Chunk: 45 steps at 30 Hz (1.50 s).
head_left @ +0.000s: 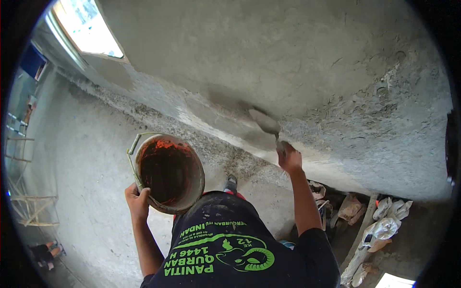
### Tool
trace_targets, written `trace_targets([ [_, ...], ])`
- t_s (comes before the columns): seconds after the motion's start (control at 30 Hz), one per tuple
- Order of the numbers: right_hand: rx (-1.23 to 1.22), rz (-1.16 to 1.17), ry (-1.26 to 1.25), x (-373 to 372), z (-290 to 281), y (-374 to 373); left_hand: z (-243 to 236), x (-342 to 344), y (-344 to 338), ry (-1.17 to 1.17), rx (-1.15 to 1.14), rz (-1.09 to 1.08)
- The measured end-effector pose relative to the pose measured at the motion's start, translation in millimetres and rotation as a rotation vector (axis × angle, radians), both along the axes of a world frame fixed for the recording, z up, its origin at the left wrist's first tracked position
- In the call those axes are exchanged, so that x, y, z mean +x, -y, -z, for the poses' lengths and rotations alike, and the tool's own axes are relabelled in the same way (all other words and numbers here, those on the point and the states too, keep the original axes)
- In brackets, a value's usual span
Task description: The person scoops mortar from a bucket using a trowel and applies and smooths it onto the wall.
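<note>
My left hand (pixel 138 201) grips the rim of a round bucket (pixel 199 168), thumb over the edge. Dark wet mortar (pixel 165 175) lies inside, with orange-red showing on the inner wall near the top. The bucket rests against my body, its wire handle (pixel 130 158) hanging on the left side. In my right hand (pixel 290 158), fingers wrapped round the handle, is a trowel (pixel 265 122). Its blade is against or very close to the grey plastered wall (pixel 307 57); I cannot tell whether it touches. A darker damp patch of plaster (pixel 225 103) shows left of the blade.
A window (pixel 89 26) opens in the wall at upper left. Crumbled mortar (pixel 240 165) lies along the wall's foot. Sacks and plastic bags (pixel 384 223) with a timber plank (pixel 357 240) lie at lower right. Bamboo scaffolding (pixel 33 211) and another person (pixel 47 254) are at far left.
</note>
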State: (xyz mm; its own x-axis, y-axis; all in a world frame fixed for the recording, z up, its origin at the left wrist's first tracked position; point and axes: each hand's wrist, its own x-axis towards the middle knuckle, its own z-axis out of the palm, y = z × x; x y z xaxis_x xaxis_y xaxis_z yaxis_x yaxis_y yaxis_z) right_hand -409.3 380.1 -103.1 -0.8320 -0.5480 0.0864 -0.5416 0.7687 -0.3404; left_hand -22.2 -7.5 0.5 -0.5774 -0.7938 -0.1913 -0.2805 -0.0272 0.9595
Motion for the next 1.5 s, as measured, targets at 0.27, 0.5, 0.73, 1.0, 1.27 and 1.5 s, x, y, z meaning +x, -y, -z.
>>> trace_targets([
  [0.27,0.272,0.108,0.193,-1,-3,-1,-8,8,1,0.032,0.000,-0.004],
  [0.5,0.064,0.005,0.674,59,-18,-38,14,-2,5,0.040,-0.198,0.106],
  [0.73,-0.025,-0.530,0.589,86,-100,110,5,-11,-5,-0.101,-0.079,0.132],
  [1.0,0.475,-0.788,0.486,116,-142,222,-5,-4,7,-0.135,-0.251,0.371],
  [1.27,0.020,-0.897,0.723,115,-116,227,-26,-14,5,-0.129,-0.389,0.473],
  [1.5,0.066,-0.950,0.713,124,-86,229,-17,-17,10,-0.182,-0.390,0.464],
])
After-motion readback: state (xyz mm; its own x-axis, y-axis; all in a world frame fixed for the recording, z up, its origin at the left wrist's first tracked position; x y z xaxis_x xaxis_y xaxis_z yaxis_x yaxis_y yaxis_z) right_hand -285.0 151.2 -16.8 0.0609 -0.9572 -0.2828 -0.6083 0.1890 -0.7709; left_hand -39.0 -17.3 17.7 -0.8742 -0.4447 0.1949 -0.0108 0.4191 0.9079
